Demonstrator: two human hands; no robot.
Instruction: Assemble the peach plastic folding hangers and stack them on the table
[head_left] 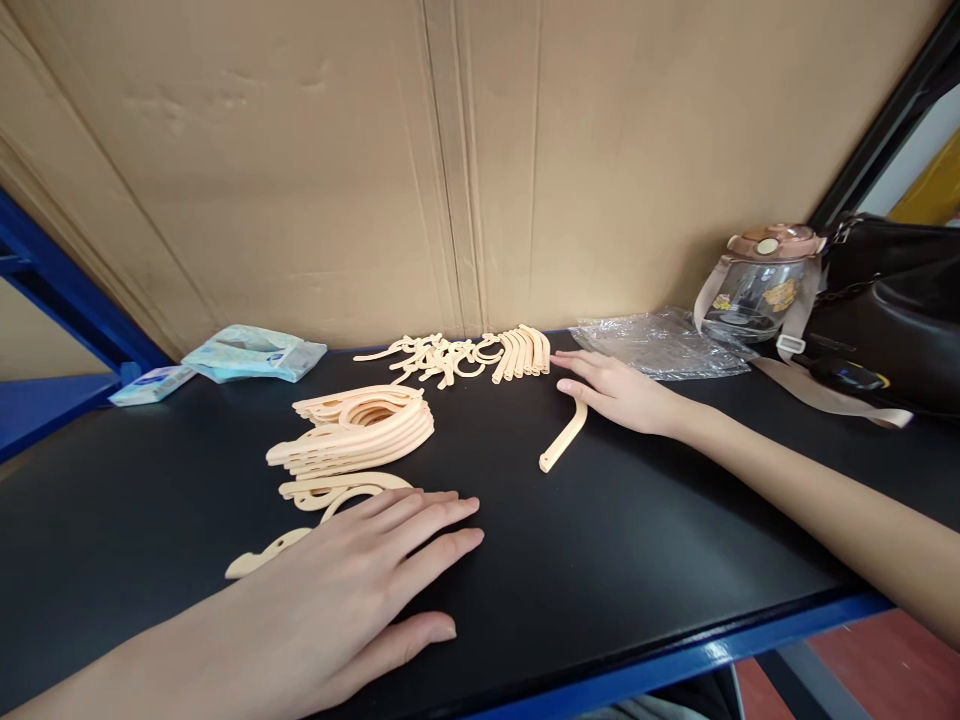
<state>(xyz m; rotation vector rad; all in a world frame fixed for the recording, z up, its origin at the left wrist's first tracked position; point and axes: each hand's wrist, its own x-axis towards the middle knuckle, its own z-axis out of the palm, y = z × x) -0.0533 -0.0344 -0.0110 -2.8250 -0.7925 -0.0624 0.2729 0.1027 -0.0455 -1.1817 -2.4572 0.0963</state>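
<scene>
My left hand [382,570] lies spread, palm down, over part of some flat curved cream pieces [337,488] at the left front; its fingers point right and grip nothing. Behind it a stack of cream hanger-shaped pieces [360,435] rests on the black table [600,590]. My right hand [615,390] is open, its fingertips beside a row of bent cream bars [523,353]. One separate bent bar [562,438] lies partly under that hand's thumb side. Left of the row is a heap of small hooked pieces [442,357].
Tissue packs [251,354] lie at the back left. At the right back are a clear plastic bag [660,343], a strapped bottle [761,290], a black mouse-like object [847,375] and a black bag [900,310]. A cardboard wall [322,170] stands behind the table.
</scene>
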